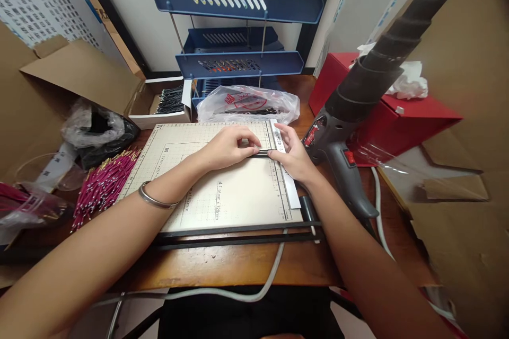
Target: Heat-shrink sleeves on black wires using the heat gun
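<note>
A small bundle of thin black wires point(262, 153) lies between my two hands, over the right side of a cream paper trimmer point(238, 196) printed with grid lines and sizes. My left hand point(228, 147) pinches the wires' left end with thumb and fingertips, its wrist resting above the board. At the other end, the thumb of my right hand point(294, 156) presses on the wires. Its fingers curve over the white ruler strip point(292, 196) along the trimmer's right edge, and their tips are partly hidden.
Magenta wires point(103, 183) are heaped left of the trimmer. Behind it are a white box of black wires point(170, 99), a plastic bag point(248, 106) and blue shelf trays point(238, 63). A grey heat gun point(338, 111) stands upright at right, before a red box point(421, 116).
</note>
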The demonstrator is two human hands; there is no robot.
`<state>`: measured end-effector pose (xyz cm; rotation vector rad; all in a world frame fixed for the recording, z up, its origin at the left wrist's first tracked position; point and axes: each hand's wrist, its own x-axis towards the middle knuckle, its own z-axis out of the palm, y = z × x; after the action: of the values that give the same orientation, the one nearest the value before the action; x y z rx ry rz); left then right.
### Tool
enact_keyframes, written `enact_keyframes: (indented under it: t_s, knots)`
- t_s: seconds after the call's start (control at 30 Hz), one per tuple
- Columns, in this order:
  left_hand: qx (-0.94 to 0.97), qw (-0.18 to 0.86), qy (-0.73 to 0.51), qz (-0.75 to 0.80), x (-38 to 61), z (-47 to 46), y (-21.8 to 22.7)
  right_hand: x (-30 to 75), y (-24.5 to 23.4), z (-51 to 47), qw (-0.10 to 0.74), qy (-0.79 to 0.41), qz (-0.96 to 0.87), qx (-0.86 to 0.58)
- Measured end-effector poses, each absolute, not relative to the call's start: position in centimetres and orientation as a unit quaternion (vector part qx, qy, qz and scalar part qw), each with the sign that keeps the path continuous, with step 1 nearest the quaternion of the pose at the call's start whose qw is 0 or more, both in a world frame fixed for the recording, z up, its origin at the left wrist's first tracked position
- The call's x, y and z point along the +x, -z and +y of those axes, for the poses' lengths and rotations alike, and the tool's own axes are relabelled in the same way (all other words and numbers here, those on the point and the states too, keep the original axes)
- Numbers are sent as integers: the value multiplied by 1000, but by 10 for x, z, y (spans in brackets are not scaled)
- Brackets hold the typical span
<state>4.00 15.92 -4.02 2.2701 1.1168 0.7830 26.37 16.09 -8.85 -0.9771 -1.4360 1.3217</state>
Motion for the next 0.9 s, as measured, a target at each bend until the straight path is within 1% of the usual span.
enact_keyframes:
  t_s: [0.6, 0.73, 0.9]
  knots:
    - [826, 231, -288, 427, 37, 164, 42, 263, 88, 164, 499, -569, -508, -411]
    - [827, 203, -274, 447, 35, 164, 39, 263, 88, 165, 497, -568, -508, -414]
    - [832, 144, -250, 474, 28, 166, 35, 261, 89, 165, 506, -567, -502, -412]
